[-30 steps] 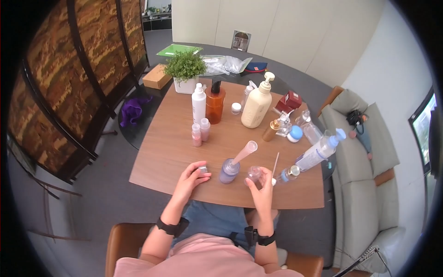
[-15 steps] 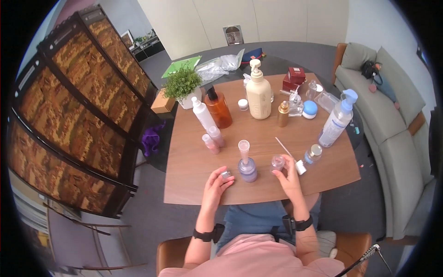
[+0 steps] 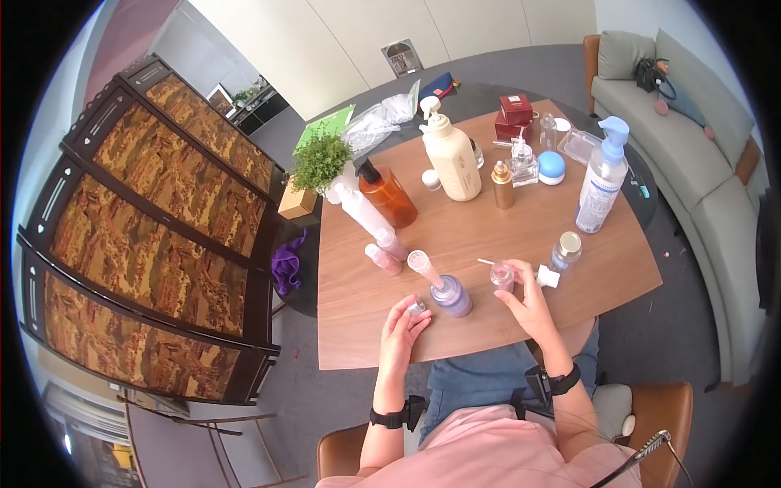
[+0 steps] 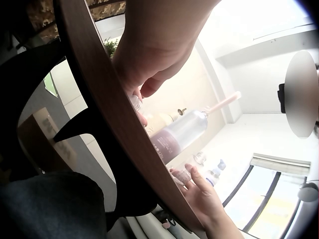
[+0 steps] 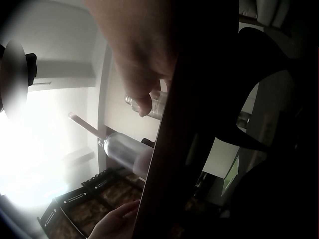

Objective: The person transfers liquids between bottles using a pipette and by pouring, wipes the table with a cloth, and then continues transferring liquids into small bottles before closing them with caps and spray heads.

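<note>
A purple-tinted clear bottle [image 3: 451, 298] stands near the table's front edge, with a pink translucent funnel-like tube [image 3: 425, 267] tilted in its mouth. To its left, my left hand [image 3: 400, 327] pinches a small silvery cap [image 3: 416, 308] low over the tabletop. On the bottle's other side my right hand [image 3: 530, 305] holds a small clear jar [image 3: 502, 276] between thumb and fingers. The left wrist view shows the bottle [image 4: 182, 134] between both hands. In the right wrist view, fingers grip the clear jar [image 5: 156, 103] at the table edge.
Right of my right hand are a white cap [image 3: 548, 276] and a gold-capped bottle [image 3: 566, 251]. Two small pink bottles [image 3: 384, 258] stand left of the funnel. Farther back are an amber bottle [image 3: 388, 195], a cream pump bottle [image 3: 452, 159] and a blue-pump bottle [image 3: 600, 187].
The head view has turned, so the table sits farther right and tilted in it. Both hands keep their hold on the cap and the jar, beside the standing bottle.
</note>
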`<state>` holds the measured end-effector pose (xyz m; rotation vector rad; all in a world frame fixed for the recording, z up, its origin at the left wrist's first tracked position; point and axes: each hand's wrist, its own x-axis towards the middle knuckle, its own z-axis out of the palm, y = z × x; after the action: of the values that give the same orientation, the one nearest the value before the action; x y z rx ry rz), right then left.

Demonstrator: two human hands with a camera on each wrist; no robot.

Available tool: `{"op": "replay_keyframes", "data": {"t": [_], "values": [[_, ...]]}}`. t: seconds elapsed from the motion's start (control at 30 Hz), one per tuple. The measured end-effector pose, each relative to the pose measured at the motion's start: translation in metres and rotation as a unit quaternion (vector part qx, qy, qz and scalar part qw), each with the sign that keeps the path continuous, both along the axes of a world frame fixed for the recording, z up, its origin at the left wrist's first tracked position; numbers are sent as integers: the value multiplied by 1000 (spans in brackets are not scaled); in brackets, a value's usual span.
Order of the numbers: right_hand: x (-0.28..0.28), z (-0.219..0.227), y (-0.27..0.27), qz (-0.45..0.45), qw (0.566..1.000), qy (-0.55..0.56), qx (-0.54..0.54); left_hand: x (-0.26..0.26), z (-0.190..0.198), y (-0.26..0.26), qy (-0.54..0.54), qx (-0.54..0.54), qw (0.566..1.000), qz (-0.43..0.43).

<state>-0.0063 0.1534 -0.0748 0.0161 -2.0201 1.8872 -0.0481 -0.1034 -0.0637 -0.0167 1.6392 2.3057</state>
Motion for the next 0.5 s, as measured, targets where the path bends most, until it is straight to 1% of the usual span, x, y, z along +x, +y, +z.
{"op": "replay_keyframes", "data": {"t": [0.5], "values": [[-1,0,0,-6,1000,-4,8,-1,-1,0,-1,-1,1000,7]]}}
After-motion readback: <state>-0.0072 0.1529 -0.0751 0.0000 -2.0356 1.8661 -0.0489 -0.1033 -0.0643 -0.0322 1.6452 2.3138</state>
